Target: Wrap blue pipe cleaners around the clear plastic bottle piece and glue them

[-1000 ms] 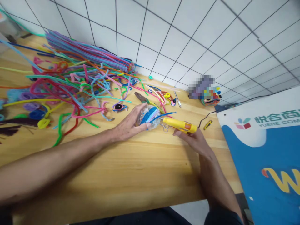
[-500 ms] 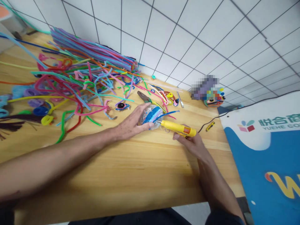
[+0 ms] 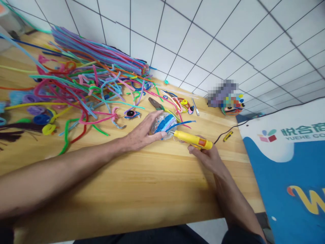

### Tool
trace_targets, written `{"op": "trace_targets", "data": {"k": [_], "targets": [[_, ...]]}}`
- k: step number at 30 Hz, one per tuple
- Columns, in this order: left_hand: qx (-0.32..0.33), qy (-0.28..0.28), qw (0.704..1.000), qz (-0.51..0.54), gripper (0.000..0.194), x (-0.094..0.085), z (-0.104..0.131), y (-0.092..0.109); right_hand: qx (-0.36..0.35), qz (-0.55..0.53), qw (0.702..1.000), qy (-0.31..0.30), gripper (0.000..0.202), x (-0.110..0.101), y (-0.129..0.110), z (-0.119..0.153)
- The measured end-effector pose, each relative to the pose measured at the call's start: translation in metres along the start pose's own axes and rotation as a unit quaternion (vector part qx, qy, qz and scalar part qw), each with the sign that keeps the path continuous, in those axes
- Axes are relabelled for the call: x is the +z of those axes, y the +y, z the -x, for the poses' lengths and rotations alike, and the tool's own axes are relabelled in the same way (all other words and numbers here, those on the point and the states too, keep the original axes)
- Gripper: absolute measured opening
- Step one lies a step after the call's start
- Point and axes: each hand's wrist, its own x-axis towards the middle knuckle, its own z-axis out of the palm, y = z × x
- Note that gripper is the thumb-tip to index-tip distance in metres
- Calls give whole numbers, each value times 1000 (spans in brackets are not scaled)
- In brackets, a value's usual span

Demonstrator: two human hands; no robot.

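Fingers and thumb of my left hand (image 3: 146,132) curl around a clear, rounded plastic piece (image 3: 158,122) on the wooden table. Blue and lilac pipe cleaners (image 3: 166,123) lie across its top, and one blue pipe cleaner end (image 3: 188,123) sticks out to the right. My right hand (image 3: 207,156) is wrapped round the handle of a yellow hot glue gun (image 3: 191,138). Its metal nozzle meets the pipe cleaners beside my left thumb; whether glue is coming out is too small to tell. Pliers (image 3: 155,104) lie just behind the plastic piece.
Tangled pipe cleaners (image 3: 83,89) and a thick bundle (image 3: 101,51) cover the back left. A yellow utility knife (image 3: 228,136) lies right, near the black cord (image 3: 223,131). A decorated round object (image 3: 232,107) sits by the tiled wall (image 3: 177,37). A blue printed board (image 3: 286,162) adjoins the table's right side.
The view has shifted very slightly. Both hands keep nearly the same position, with the glue gun's nozzle still at the pipe cleaners.
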Motion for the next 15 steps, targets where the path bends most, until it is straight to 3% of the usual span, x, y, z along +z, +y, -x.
{"op": "trace_targets", "data": {"k": [8, 15], "targets": [[14, 3, 1000, -3, 82, 0, 0, -1, -24, -12, 999, 26, 34, 6, 7, 1], [25, -1, 1000, -5, 79, -1, 0, 1, -13, -16, 1000, -6, 31, 4, 13, 3]]}}
